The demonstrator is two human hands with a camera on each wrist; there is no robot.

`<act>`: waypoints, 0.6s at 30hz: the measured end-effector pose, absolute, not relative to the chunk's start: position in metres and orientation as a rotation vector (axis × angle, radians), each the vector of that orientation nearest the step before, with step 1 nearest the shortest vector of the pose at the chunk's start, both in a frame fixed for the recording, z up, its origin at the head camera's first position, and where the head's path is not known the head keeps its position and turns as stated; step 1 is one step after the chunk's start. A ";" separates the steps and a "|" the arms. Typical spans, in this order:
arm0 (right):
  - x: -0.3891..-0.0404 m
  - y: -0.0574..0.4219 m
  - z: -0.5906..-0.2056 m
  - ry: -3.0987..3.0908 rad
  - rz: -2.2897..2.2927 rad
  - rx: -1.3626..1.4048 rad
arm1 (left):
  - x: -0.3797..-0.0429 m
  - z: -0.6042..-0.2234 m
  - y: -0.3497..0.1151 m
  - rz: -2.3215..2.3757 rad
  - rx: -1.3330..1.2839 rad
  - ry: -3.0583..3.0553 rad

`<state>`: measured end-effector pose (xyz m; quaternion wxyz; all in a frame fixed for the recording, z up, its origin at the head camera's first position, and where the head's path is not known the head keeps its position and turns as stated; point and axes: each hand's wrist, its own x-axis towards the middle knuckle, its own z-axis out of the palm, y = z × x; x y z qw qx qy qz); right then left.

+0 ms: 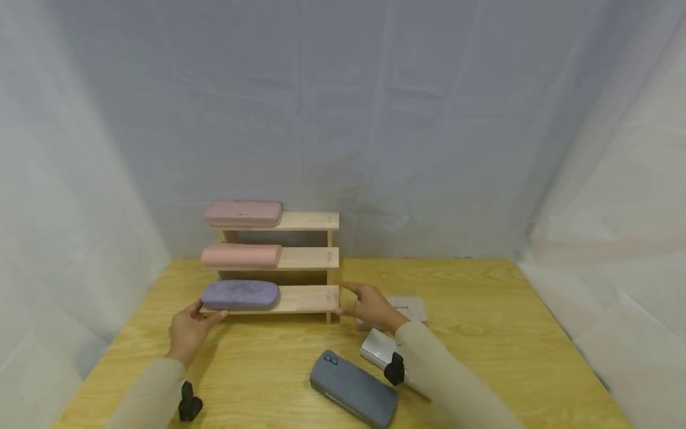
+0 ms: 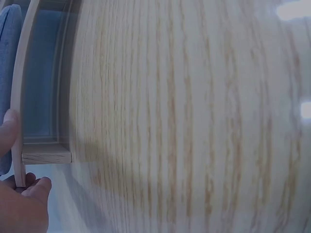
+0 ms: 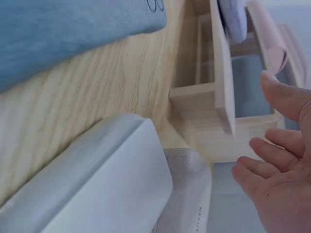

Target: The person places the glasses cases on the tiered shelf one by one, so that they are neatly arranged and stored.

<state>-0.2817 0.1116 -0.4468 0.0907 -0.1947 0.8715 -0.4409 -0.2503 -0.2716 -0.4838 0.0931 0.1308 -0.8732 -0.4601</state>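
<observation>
A three-tier wooden display rack stands on the table, each step bearing a glasses case at its left. On the bottom step lies a purple glasses case; above it are a salmon-pink case and a dusty-pink case. My left hand grips the bottom step's left end, thumb at its front edge and fingers curled round the end, as the left wrist view shows. Beside the rack's right end is my right hand, fingers spread and holding nothing.
A grey-blue glasses case lies on the table in front of the rack. Under the right forearm are a shiny silvery case, partly hidden, and a pale case with small lettering. White sheeting hangs behind and at both sides.
</observation>
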 end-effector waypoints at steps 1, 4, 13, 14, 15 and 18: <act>-0.279 0.114 -0.446 2.589 -1.313 -0.602 | -0.250 -0.484 -0.272 -1.368 0.388 -2.596; -0.268 0.123 -0.443 2.558 -1.331 -0.648 | -0.250 -0.483 -0.271 -1.382 0.393 -2.592; -0.228 0.147 -0.450 2.450 -1.407 -0.796 | -0.247 -0.478 -0.267 -1.392 0.406 -2.600; -0.224 0.149 -0.452 2.434 -1.422 -0.793 | -0.247 -0.478 -0.266 -1.398 0.407 -2.602; -0.219 0.151 -0.454 2.423 -1.436 -0.799 | -0.247 -0.479 -0.266 -1.402 0.407 -2.601; -0.205 0.157 -0.463 2.374 -1.487 -0.770 | -0.246 -0.479 -0.265 -1.404 0.405 -2.600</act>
